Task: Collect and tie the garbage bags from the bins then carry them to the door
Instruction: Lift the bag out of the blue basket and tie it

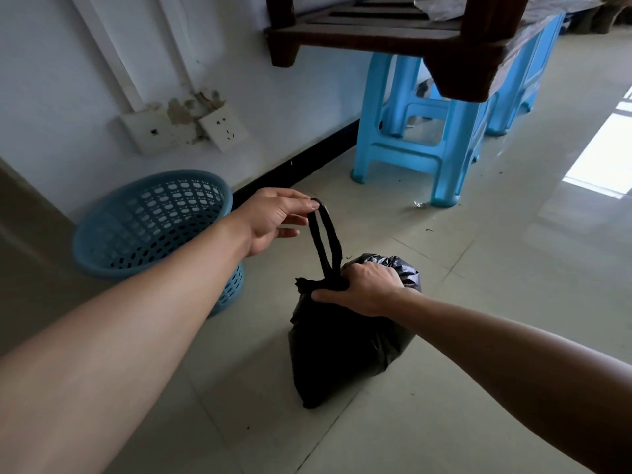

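Note:
A full black garbage bag (338, 354) stands on the tiled floor in the middle of the head view. Its neck is gathered and a long black handle loop (325, 237) rises from it. My left hand (277, 218) pinches the top of that loop between thumb and fingers, pulling it up and to the left. My right hand (367, 285) grips the bunched neck of the bag from the right. A blue perforated plastic bin (150, 230) with no bag in it stands to the left of the bag, against the wall.
The white wall (68, 80) with two sockets (224, 131) and a black skirting board runs along the left. Stacked blue plastic stools (424, 145) stand beyond the bag, a dark wooden stool (461, 46) above them. Tiled floor (513, 268) stretches to the right.

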`<state>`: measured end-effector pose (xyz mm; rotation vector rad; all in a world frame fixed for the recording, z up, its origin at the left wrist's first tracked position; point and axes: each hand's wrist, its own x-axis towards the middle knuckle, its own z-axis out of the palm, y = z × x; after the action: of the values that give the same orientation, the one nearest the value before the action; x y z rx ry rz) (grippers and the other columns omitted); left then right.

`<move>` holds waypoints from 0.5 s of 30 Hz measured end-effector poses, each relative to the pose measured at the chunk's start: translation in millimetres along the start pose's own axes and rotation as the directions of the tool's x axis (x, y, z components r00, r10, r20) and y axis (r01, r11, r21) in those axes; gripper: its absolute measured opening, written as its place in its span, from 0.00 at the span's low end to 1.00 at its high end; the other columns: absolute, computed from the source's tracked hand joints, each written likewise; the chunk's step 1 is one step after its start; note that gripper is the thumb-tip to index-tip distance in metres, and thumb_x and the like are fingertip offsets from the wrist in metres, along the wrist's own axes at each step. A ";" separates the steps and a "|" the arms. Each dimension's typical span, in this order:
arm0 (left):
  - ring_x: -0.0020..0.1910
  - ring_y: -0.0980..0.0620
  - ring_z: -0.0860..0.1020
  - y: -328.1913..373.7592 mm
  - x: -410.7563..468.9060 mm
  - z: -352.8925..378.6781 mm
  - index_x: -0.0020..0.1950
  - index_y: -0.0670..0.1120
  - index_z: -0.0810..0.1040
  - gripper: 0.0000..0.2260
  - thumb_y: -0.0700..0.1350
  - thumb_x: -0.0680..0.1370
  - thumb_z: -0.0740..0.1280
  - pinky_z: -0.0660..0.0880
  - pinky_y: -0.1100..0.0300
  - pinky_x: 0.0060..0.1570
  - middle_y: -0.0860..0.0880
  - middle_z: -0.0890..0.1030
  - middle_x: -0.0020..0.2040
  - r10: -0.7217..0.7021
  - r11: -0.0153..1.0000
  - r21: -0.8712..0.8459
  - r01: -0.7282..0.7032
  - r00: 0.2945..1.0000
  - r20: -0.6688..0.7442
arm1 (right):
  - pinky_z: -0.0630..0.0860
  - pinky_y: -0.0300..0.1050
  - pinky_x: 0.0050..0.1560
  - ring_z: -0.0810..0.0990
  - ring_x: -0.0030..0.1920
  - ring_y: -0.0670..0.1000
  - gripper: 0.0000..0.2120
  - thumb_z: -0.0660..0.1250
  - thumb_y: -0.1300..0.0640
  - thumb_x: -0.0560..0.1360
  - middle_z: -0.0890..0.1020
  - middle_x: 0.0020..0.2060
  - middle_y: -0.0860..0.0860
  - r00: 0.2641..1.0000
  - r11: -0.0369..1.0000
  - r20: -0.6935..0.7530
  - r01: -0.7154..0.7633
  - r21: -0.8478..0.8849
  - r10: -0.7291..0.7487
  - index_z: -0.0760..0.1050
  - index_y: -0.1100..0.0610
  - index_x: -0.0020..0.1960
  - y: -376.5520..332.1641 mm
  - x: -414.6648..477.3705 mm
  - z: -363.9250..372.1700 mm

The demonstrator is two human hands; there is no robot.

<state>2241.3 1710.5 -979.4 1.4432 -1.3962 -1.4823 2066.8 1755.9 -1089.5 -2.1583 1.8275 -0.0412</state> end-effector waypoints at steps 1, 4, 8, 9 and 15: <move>0.48 0.49 0.77 0.4 -0.1 0.3 0.44 0.47 0.80 0.01 0.42 0.74 0.70 0.72 0.53 0.51 0.48 0.80 0.46 -0.004 1.000 -0.003 0.004 0.999 0.034 | 0.73 0.47 0.40 0.80 0.45 0.56 0.36 0.53 0.22 0.67 0.82 0.42 0.51 0.999 1.000 -0.046 -0.026 0.015 0.027 0.80 0.51 0.50 -0.7 0.8 1.5; 0.51 0.48 0.76 -7.8 0.9 -8.2 0.51 0.48 0.80 0.04 0.43 0.78 0.66 0.72 0.51 0.54 0.46 0.79 0.50 -0.051 0.999 0.014 0.050 0.996 0.072 | 0.73 0.47 0.44 0.80 0.47 0.58 0.21 0.59 0.38 0.75 0.80 0.41 0.53 0.997 0.964 0.016 -0.076 0.256 0.075 0.78 0.55 0.47 0.2 5.0 5.9; 0.54 0.46 0.75 -42.7 1.0 -31.2 0.59 0.52 0.78 0.11 0.41 0.79 0.63 0.72 0.54 0.49 0.46 0.78 0.58 -0.166 0.919 0.354 0.170 0.985 -0.042 | 0.75 0.37 0.37 0.79 0.34 0.49 0.13 0.66 0.51 0.77 0.79 0.31 0.49 0.983 0.655 0.183 -0.147 0.741 0.014 0.78 0.57 0.37 3.0 3.4 -1.9; 0.56 0.45 0.76 -51.0 -0.7 -34.0 0.62 0.52 0.76 0.12 0.42 0.79 0.64 0.72 0.54 0.49 0.45 0.77 0.60 -0.225 0.899 0.380 0.216 0.974 -0.022 | 0.75 0.36 0.37 0.79 0.34 0.49 0.12 0.66 0.53 0.77 0.79 0.32 0.50 0.981 0.587 0.195 -0.161 0.793 0.004 0.79 0.59 0.39 4.0 2.2 -5.0; 0.32 0.51 0.80 -60.3 -5.3 -21.6 0.53 0.40 0.79 0.06 0.40 0.77 0.68 0.74 0.62 0.30 0.41 0.82 0.41 -0.255 0.941 0.258 0.220 0.961 0.108 | 0.68 0.37 0.27 0.72 0.27 0.48 0.15 0.62 0.51 0.80 0.76 0.30 0.52 0.971 0.545 0.235 -0.173 0.821 -0.045 0.75 0.59 0.40 4.3 1.0 -12.5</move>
<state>2276.5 1724.3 -1031.4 1.7412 -1.5793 -1.6332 2060.0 1751.7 -1078.9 -1.3170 1.3136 -0.5264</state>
